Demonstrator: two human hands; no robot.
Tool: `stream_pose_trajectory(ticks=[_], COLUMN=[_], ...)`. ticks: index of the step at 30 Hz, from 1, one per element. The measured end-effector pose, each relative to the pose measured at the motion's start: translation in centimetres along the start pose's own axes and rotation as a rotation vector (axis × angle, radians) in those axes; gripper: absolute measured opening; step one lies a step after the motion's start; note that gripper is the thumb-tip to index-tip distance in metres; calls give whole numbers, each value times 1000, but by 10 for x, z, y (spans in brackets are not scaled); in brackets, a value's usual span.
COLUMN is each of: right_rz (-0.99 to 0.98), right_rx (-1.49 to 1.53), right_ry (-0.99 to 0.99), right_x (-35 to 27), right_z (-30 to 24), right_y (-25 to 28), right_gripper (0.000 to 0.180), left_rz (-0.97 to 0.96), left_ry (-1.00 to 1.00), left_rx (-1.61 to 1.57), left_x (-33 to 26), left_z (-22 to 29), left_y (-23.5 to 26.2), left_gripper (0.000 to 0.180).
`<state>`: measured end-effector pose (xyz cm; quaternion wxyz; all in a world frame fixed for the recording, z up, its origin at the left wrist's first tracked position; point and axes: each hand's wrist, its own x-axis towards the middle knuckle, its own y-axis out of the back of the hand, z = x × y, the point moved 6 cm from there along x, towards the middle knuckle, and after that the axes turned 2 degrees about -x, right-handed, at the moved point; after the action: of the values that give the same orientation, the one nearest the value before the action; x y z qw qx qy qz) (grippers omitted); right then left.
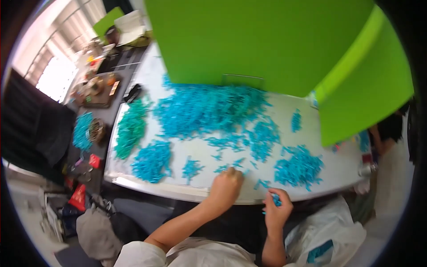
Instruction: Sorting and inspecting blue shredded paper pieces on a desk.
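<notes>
Small blue plastic pieces lie in heaps on the white table (178, 180). My left hand (227, 187) is over the table's near part, its fingers bent together at the tips beside a few loose blue pieces (221, 169). What those fingertips hold, if anything, is hidden. At the table's front edge my right hand (279, 209) is curled round several small blue pieces (276, 200), which show between its fingers. A few stray pieces (262, 183) lie just beyond that hand, and a rounded heap of blue pieces (299, 167) sits to its right.
A large blue heap (209, 109) spreads along the green partition (267, 40). Green pieces (131, 129) and another blue heap (152, 162) lie at the left. A dark side table (100, 151) holds assorted items. A translucent plastic bag (333, 227) hangs at the lower right.
</notes>
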<state>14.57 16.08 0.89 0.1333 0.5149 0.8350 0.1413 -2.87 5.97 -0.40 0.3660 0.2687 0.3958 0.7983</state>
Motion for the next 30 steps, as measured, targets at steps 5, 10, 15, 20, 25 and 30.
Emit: stream_pose_trajectory(ticks=[5, 10, 15, 20, 25, 30], right_rz=[-31, -42, -79, -108, -265, -298], right_rx=[17, 24, 73, 115, 267, 291], right_ry=[22, 15, -36, -47, -223, -237], right_x=[-3, -1, -6, -11, -20, -22], right_z=[-1, 0, -8, -9, -6, -3], right_y=[-1, -4, -14, -15, -36, -31], right_gripper=[9, 7, 7, 7, 12, 12], left_rz=[256, 583, 587, 417, 464, 432], left_ry=[162, 379, 410, 444, 458, 134], left_rx=[-375, 169, 356, 590, 561, 230], left_x=[-14, -31, -22, 7, 10, 40], left_z=[-30, -163, -236, -274, -220, -125], left_y=[82, 182, 234, 225, 226, 180], left_gripper=[9, 9, 13, 14, 20, 9])
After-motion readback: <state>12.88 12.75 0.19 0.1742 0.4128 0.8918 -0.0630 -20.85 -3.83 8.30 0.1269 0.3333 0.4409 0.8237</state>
